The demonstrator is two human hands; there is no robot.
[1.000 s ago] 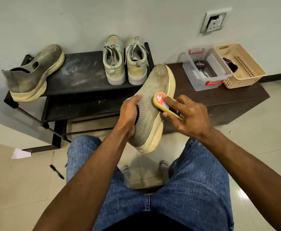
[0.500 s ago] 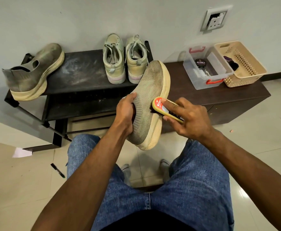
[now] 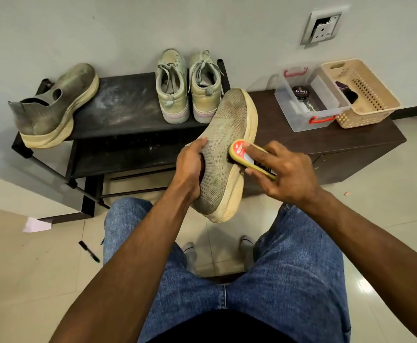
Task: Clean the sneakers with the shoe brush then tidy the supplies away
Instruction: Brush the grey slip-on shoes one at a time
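My left hand (image 3: 190, 167) grips a grey knit sneaker (image 3: 227, 144) by its collar, toe pointing away, held above my knees. My right hand (image 3: 284, 172) holds a yellow shoe brush (image 3: 242, 154) with a red label, its dark bristles pressed against the sneaker's side near the cream sole. The matching grey sneaker (image 3: 54, 107) lies on the left end of the black shoe rack (image 3: 128, 107). A pair of pale green lace-up sneakers (image 3: 187, 87) stands on the rack by the wall.
A clear plastic box (image 3: 308, 97) with red latches holds a polish tin (image 3: 299, 92). Beside it sits a beige basket (image 3: 365, 95), both on a dark brown cabinet (image 3: 326, 139). A black marker (image 3: 89, 251) and paper scrap (image 3: 36, 224) lie on the tiled floor.
The brush has slid a little along the sneaker's side, toward the heel, and the shoe has tilted slightly. My left hand keeps its hold on the collar.
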